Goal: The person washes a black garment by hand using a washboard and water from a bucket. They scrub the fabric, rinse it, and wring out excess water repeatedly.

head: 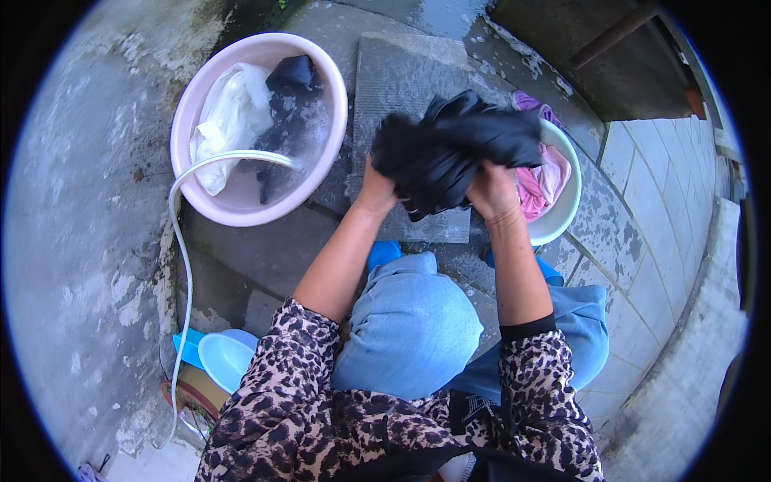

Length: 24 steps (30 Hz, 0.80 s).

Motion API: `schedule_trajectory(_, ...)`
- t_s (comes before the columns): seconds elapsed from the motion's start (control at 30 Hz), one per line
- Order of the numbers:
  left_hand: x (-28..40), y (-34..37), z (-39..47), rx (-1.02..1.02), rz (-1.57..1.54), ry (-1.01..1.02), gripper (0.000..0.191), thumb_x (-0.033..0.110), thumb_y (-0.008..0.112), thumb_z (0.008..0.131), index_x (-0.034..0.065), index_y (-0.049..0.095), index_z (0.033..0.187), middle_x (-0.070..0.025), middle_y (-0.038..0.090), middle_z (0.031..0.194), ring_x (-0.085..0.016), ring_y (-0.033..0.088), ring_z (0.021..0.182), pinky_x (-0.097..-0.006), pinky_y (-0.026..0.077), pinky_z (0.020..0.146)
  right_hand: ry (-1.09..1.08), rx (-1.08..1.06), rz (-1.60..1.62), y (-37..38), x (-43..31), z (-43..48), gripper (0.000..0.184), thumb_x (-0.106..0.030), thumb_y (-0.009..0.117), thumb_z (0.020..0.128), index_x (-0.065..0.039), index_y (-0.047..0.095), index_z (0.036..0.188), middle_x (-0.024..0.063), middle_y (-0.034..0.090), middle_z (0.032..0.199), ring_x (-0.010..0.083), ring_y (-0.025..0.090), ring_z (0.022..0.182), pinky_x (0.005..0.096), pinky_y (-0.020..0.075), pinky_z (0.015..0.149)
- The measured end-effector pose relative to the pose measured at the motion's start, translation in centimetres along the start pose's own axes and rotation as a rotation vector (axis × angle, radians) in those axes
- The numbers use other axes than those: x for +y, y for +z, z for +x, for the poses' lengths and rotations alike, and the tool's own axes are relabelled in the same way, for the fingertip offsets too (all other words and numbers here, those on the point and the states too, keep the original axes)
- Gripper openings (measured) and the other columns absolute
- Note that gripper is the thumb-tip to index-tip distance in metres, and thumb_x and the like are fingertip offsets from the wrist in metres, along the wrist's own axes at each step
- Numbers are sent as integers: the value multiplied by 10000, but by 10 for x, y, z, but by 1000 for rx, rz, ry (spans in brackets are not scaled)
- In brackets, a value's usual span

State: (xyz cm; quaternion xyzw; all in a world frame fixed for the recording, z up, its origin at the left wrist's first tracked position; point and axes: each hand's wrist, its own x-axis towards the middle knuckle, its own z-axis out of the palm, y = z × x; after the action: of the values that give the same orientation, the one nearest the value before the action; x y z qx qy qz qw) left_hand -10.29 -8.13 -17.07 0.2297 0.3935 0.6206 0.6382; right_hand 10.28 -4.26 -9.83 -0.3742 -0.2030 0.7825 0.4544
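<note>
Between my two hands hangs a bunched black garment (pixel 452 150), partly blurred. My left hand (pixel 379 190) grips its left side, and my right hand (pixel 494 190) grips it on the right. Under the cloth lies a ridged stone washing slab (pixel 409 72) on the ground. To the left stands a pale pink basin (pixel 211 208) with water in it. A white cloth (pixel 235 114) and dark cloth (pixel 295 78) lie in that basin. Just right of my right hand, a pale green basin (pixel 569 211) holds pink cloth (pixel 545 187); the black garment covers part of it.
A white hose (pixel 188 283) runs along the left wall (pixel 90 241) and over the pink basin's rim. Purple cloth (pixel 533 105) lies beyond the green basin. Small blue basins (pixel 226 355) sit at lower left. A dark stone block (pixel 602 66) stands at upper right.
</note>
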Motion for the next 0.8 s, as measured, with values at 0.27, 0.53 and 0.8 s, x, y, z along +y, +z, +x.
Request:
schedule_trajectory(0.27, -33, -58, 45, 2, 1243, 157, 648, 142, 649, 804, -46, 453, 1392, -273, 419, 1460, -473, 362, 1371, -514, 261, 1184, -270, 326, -1510, -68, 18, 94, 532, -343, 658, 877, -84, 581, 1336, 219, 541, 1399, 434, 448, 1339, 493, 374, 1101)
schedule_trajectory(0.53, -50, -19, 10, 40, 1790, 8, 418, 462, 431, 1022, 183, 651, 1243, -140, 458, 1486, -508, 261, 1407, -788, 118, 1074, -315, 260, -1839, -30, 105, 51, 375, -477, 553, 937, -210, 692, 1161, 151, 519, 1394, 426, 448, 1277, 706, 267, 1038)
schedule_trajectory(0.8, -80, -54, 86, -103, 1795, 505, 159, 262, 576, 874, 108, 613, 887, -104, 572, 983, -326, 521, 1022, -536, 360, 942, -656, 237, -1941, -71, 112, 131, 194, -280, 609, 883, -106, 621, 797, 79, 630, 902, 271, 616, 907, 462, 408, 751)
